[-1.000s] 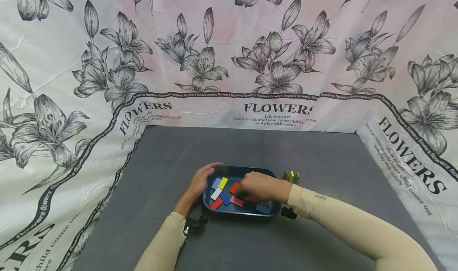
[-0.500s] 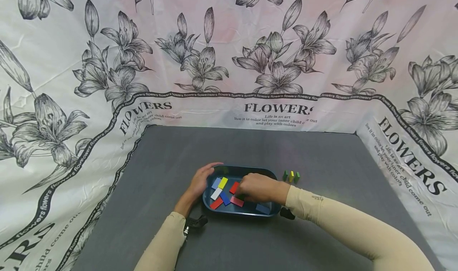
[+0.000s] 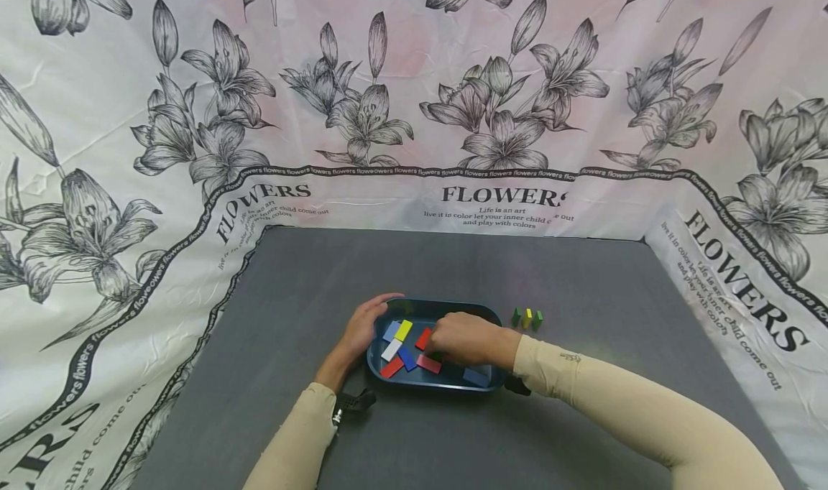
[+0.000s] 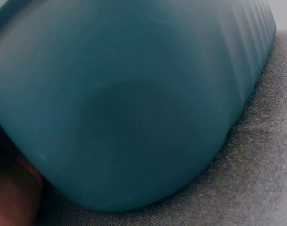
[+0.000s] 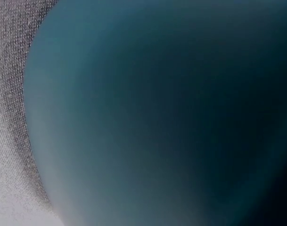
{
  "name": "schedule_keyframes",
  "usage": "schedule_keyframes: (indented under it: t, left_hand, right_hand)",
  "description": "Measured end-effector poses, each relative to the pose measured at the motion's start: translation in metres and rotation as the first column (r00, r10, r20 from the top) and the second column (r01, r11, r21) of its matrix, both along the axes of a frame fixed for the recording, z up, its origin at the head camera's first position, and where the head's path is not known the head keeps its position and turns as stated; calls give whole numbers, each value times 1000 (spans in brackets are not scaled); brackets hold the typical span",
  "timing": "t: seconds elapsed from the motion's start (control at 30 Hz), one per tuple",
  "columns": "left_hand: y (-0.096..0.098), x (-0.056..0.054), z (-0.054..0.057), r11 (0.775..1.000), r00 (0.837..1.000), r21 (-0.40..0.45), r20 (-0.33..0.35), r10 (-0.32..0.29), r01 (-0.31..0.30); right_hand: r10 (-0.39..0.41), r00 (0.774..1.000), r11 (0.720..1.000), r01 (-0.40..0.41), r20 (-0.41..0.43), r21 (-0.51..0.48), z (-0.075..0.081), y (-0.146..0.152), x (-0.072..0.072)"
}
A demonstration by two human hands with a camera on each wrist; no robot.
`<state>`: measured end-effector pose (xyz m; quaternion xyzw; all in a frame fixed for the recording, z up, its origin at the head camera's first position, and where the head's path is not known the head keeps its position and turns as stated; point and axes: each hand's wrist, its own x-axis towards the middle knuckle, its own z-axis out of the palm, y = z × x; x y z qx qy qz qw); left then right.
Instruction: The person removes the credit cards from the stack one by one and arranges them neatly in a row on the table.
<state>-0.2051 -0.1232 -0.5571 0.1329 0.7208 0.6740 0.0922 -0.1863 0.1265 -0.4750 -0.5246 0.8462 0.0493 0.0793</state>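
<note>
A dark blue tray (image 3: 423,388) with rounded corners sits on the table, holding several small, flat domino-like blocks. My left hand (image 3: 358,334) holds its left end, fingers reaching round the far corner; the left wrist view shows the tray's outer wall close up with a fingertip at lower left. Inside the tray, my right hand (image 3: 471,338) has curled fingers pinching down at a green block, hidden under them now. Close to those fingers lie a red block (image 3: 423,339) and a pink block (image 3: 428,364). Tray wall fills most of the right wrist view.
Left in the tray are a yellow block (image 3: 403,330), a white block (image 3: 391,350) and a blue block (image 3: 407,358). Right of the tray, a yellow block (image 3: 527,318) stands upright between two green ones. A flower-print cloth (image 3: 369,199) encloses the grey table (image 3: 336,260).
The green block showing beneath my right fingers earlier is now covered. My right wrist has shifted slightly left; my left hand and the tray stay in place.
</note>
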Motion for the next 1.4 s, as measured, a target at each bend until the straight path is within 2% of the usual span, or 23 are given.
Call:
schedule_keyframes:
  t: [0.47, 0.8, 1.13, 1.4]
  left_hand:
    - [0, 0, 0, 1000, 1000, -9, 0, 2, -2]
    - [0, -1, 0, 1000, 1000, -26, -28, -5, 4]
    - [0, 1, -1, 1000, 1000, -13, -10, 2, -2]
    - [-1, 1, -1, 1000, 1000, -8, -29, 2, -2]
  right_hand:
    - [2, 996, 1000, -1, -89, 12, -4, 0, 2]
    - [-14, 990, 1000, 17, -138, 21, -7, -1, 4]
    - [-15, 994, 1000, 16, -108, 4, -6, 0, 5]
    - [-54, 999, 997, 54, -5, -61, 2, 6, 5]
